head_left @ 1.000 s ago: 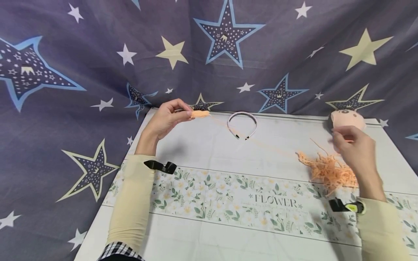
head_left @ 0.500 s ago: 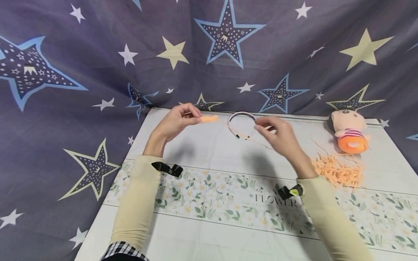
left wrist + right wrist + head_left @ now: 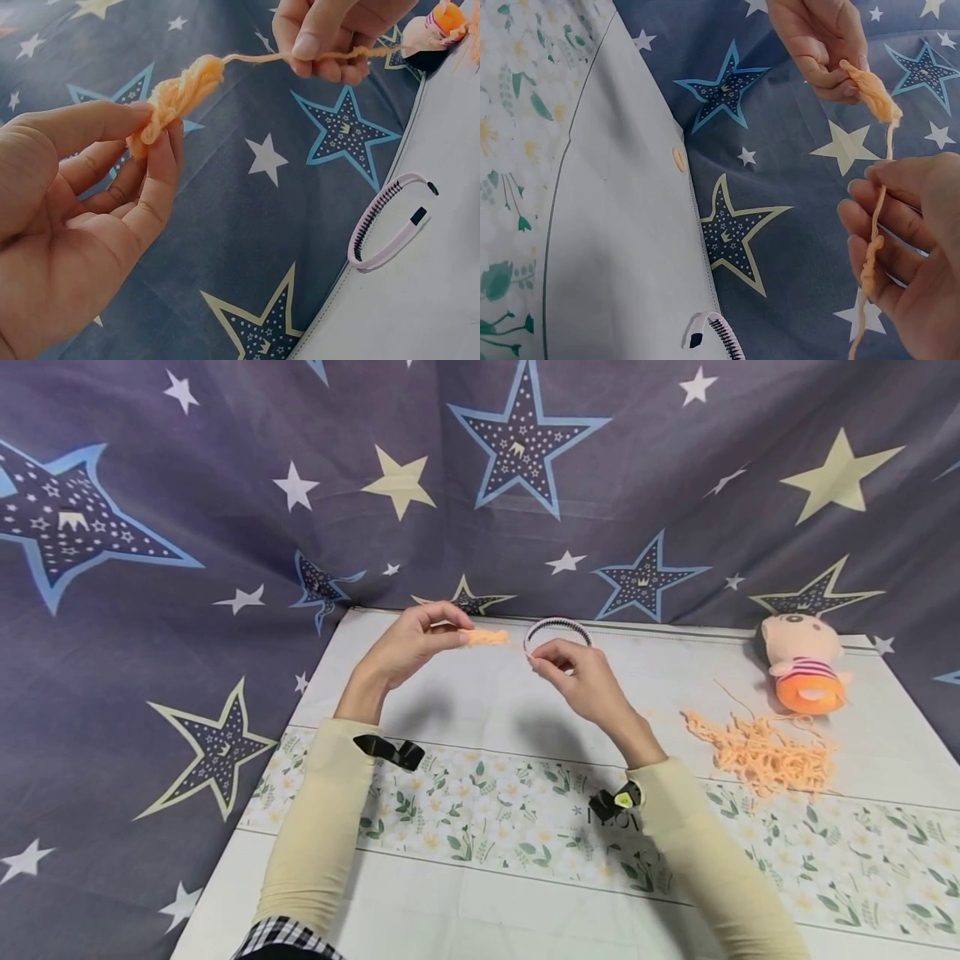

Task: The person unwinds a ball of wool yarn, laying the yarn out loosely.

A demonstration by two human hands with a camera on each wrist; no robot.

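Note:
Between thumb and fingertips, my left hand (image 3: 412, 647) pinches a small wound bundle of orange yarn (image 3: 184, 97), held up above the table. A single strand of yarn (image 3: 875, 214) runs from the bundle's end to my right hand (image 3: 581, 681), which pinches it close by. Past the right hand the strand trails on, with a knotted or kinked bit (image 3: 870, 262) in it. A loose tangled heap of the same orange yarn (image 3: 772, 756) lies on the table at the right. In the head view, the right hand partly covers a pale pink headband (image 3: 375, 225).
A plush toy (image 3: 806, 664) with a striped top and orange bottom lies at the back right. Behind the table (image 3: 480, 893) hangs a dark star-patterned curtain (image 3: 480, 543). A small orange oval thing (image 3: 679, 160) shows near the table's edge in the right wrist view.
My right hand has come left from above the yarn heap to near the bundle, passing in front of the headband. The left hand has shifted slightly right with the bundle.

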